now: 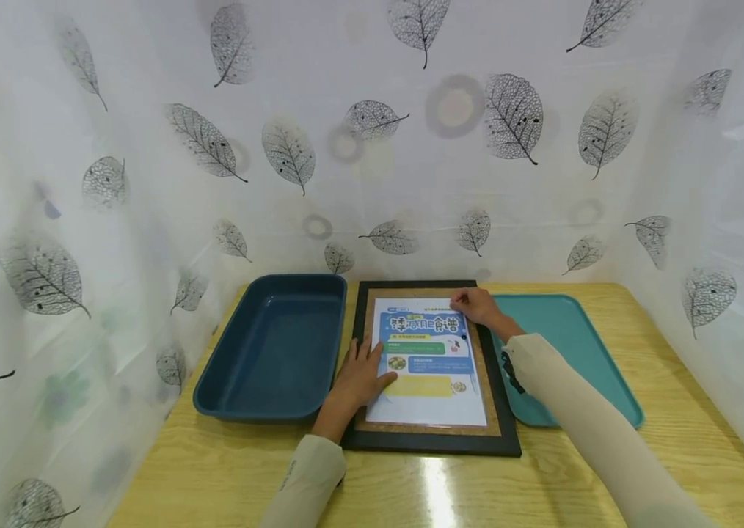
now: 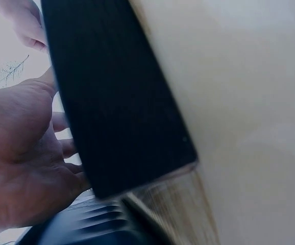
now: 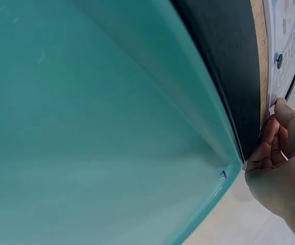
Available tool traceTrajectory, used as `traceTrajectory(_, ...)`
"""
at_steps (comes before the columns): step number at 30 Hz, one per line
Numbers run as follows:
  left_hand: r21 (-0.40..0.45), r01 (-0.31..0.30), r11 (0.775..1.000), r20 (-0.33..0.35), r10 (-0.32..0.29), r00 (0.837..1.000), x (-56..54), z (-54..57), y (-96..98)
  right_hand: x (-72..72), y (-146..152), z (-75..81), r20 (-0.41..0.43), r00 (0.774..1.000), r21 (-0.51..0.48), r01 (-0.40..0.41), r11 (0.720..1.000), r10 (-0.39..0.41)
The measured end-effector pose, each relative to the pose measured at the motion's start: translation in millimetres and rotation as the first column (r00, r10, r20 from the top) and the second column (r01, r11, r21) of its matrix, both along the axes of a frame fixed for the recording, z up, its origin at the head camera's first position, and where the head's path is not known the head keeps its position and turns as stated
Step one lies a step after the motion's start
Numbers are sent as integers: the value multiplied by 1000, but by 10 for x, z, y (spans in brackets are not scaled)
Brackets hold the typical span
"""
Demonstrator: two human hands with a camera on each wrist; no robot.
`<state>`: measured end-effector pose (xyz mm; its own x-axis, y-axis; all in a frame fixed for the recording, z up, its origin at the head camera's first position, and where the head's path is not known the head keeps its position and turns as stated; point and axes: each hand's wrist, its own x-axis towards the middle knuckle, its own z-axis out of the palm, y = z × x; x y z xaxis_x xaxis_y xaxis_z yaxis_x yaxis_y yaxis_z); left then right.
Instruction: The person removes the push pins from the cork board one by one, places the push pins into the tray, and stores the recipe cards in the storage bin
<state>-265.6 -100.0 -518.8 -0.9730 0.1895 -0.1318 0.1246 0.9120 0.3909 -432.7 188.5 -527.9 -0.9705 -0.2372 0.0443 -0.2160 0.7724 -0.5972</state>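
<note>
A printed poster sheet (image 1: 434,402) with a blue title and coloured text boxes lies on a black-framed cork board (image 1: 494,411). My left hand (image 1: 360,372) rests with spread fingers along the sheet's left edge, its palm across the frame. At the sheet's upper right corner, my right hand (image 1: 475,305) has thumb and curled fingers together. The right wrist view shows the right hand (image 3: 283,145) pinching the sheet's corner between thumb and fingers. A dark pushpin (image 3: 279,61) sits on the sheet a little way from the thumb.
To the board's left stands a deep dark blue tub (image 1: 273,352). A shallow teal tray (image 1: 577,345) lies to the right, against the frame, with a small pin (image 3: 223,175) in its corner. Leaf-patterned curtains (image 1: 372,176) enclose the wooden table (image 1: 398,491) at the back and sides.
</note>
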Motion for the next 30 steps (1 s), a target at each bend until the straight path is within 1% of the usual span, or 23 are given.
traceTrajectory(7, 11, -5, 1000, 7, 5, 1000, 13, 18, -3, 20, 4, -10, -15, 1000, -5, -2, 1000, 2)
traceTrajectory(12, -3, -2, 1000, 9, 2, 1000, -2, -10, -2, 14, 12, -24, -23, 1000, -2, -1, 1000, 1)
traceTrajectory(16, -15, 4, 1000, 5, -4, 1000, -7, -29, 1, 1, 16, -46, -14, 1000, -9, 2, 1000, -3)
traceTrajectory(21, -9, 3, 1000, 14, -3, 1000, -4, -19, 4, 23, 45, -38, -30, 999, -44, -22, 999, 21)
traceTrajectory(22, -12, 2, 1000, 18, -1, 1000, -2, -19, 4, 33, 54, -33, -53, 998, -47, -39, 998, 36)
traceTrajectory(25, 5, -1, 1000, 3, 1, 1000, 15, 1, 3, 65, 63, -13, -70, 996, -58, -61, 996, 57)
traceTrajectory(28, 4, -3, 1000, 3, 3, 1000, 28, 17, 2, 77, 52, -6, -61, 997, -60, -60, 996, 56)
traceTrajectory(30, 3, -4, 1000, 2, 4, 1000, 30, 25, -1, 69, 45, -7, -39, 998, -55, -46, 997, 44)
